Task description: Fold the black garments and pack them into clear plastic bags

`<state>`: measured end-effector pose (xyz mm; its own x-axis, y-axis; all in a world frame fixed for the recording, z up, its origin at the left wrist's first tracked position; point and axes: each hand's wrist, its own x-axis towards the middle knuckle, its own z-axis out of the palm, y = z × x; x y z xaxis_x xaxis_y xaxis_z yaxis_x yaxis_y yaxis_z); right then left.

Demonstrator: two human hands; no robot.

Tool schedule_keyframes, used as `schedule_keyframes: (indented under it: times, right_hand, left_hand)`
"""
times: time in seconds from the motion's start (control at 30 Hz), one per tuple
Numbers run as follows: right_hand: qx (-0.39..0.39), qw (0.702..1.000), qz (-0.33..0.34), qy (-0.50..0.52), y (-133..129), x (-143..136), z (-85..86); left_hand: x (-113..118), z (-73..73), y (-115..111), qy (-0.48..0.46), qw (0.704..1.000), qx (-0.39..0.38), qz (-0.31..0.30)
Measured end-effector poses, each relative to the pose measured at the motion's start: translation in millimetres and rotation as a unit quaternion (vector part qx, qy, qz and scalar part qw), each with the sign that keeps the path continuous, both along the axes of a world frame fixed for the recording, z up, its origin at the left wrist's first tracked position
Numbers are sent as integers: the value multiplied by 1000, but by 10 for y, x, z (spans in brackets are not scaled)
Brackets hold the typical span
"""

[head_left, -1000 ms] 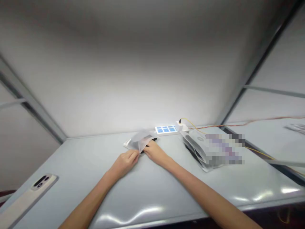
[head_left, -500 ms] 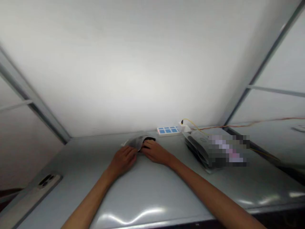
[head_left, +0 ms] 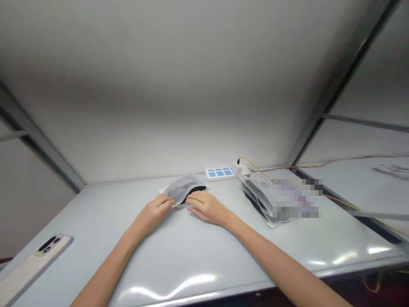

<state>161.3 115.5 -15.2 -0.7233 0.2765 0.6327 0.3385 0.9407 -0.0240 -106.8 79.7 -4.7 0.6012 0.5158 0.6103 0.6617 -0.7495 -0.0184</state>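
Observation:
A clear plastic bag (head_left: 181, 189) with a dark item (head_left: 194, 190) partly inside lies near the back of the grey table (head_left: 198, 251). My left hand (head_left: 152, 212) pinches the bag's near edge between thumb and fingers. My right hand (head_left: 207, 207) rests beside it, fingers extended flat against the dark item at the bag's mouth. Both forearms reach in from the bottom of the view.
A stack of bagged items (head_left: 271, 196) lies to the right, partly blurred out. A white power strip (head_left: 220, 172) with blue sockets sits at the back wall, yellow and orange cables (head_left: 319, 164) running right. A phone (head_left: 35, 264) lies at the table's left edge.
The bag, lifted a second ago, now lies low on the table with the dark item farther in. My right hand has drawn back slightly with flattened fingers.

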Motion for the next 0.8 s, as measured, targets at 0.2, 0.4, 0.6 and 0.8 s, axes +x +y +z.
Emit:
schedule_keyframes:
  times: [0.2, 0.4, 0.6, 0.8]
  right_hand:
    - [62, 993, -27, 97, -146, -153, 23]
    - [56, 996, 23, 69, -118, -196, 0]
    - [54, 993, -18, 107, -113, -177, 13]
    - [128, 987, -72, 70, 13, -40, 46]
  left_hand:
    - [273, -27, -104, -83, 996, 37, -22]
    - [343, 74, -141, -79, 992, 102, -5]
    - [301, 79, -179, -75, 992, 104, -24]
    - [201, 69, -186, -103, 989, 108, -19]
